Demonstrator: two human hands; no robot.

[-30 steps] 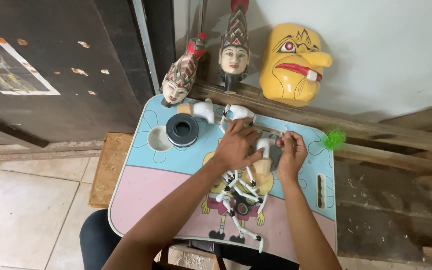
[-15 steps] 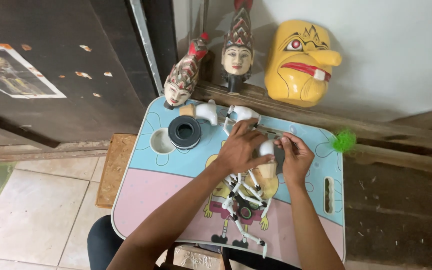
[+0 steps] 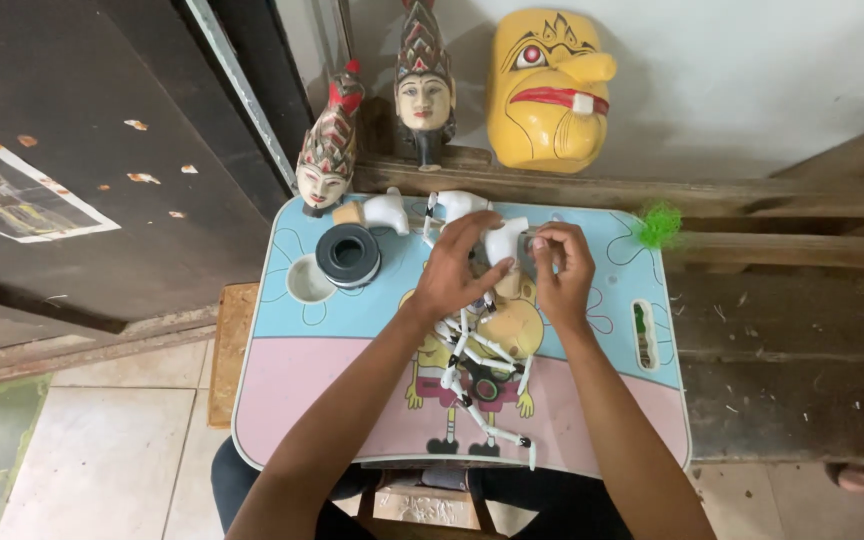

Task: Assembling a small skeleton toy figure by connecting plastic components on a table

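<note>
Both hands meet over the far middle of a small blue and pink worktop (image 3: 282, 400) printed with a cartoon figure. The left hand (image 3: 455, 268) is curled over a white moulded piece (image 3: 505, 240), its fingers closed around it from above. The right hand (image 3: 559, 270) pinches a small grey part (image 3: 529, 252) against that same piece, thumb and forefinger clenched on it (what the grey part is cannot be made out). Below the hands a white jointed frame (image 3: 477, 375) of thin rods and dark hubs lies on the worktop, reaching toward the near edge; its upper end is hidden under the palms.

To the left, a round recess in the worktop holds a white cup (image 3: 309, 279), which looks empty. Just beside it, touching or nearly so, stands a black ring-shaped roll (image 3: 348, 255), its hollow centre showing only a pale bottom. Farther back lie two more white moulded pieces (image 3: 389, 210), near a small tan block (image 3: 350, 213). A narrow slot (image 3: 641, 335) at the right edge of the worktop holds something dark green.

On the wooden ledge (image 3: 752, 195) behind stand two carved puppet heads (image 3: 425, 90) and a yellow mask (image 3: 544, 88); a green tuft (image 3: 660, 224) sits at the right.
</note>
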